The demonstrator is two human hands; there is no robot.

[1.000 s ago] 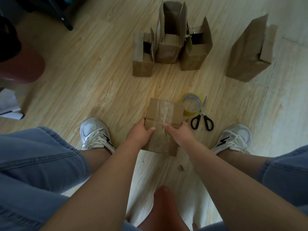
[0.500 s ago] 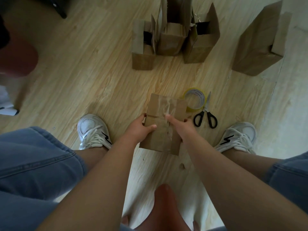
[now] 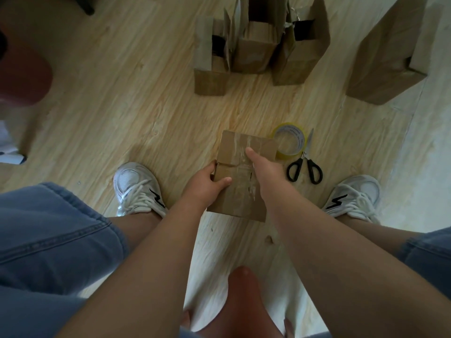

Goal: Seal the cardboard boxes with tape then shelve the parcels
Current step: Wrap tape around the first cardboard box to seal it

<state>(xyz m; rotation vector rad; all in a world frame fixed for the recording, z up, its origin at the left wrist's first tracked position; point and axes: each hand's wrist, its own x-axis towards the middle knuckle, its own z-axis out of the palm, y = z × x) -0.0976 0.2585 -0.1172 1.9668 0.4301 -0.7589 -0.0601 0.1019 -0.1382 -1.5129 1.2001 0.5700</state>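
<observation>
Left hand (image 3: 207,184) grips the box (image 3: 234,203). Right hand (image 3: 264,169), fingers straight, has slid forward pressing the tape (image 3: 240,145). Seal looks nearly complete.

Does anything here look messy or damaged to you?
Mostly the tape strip on the small box: it looks wrinkled and bubbly where the right hand presses it, while the left hand grips the box's edge. Farther back, three open boxes stand with flaps up, one edge ragged.
</observation>
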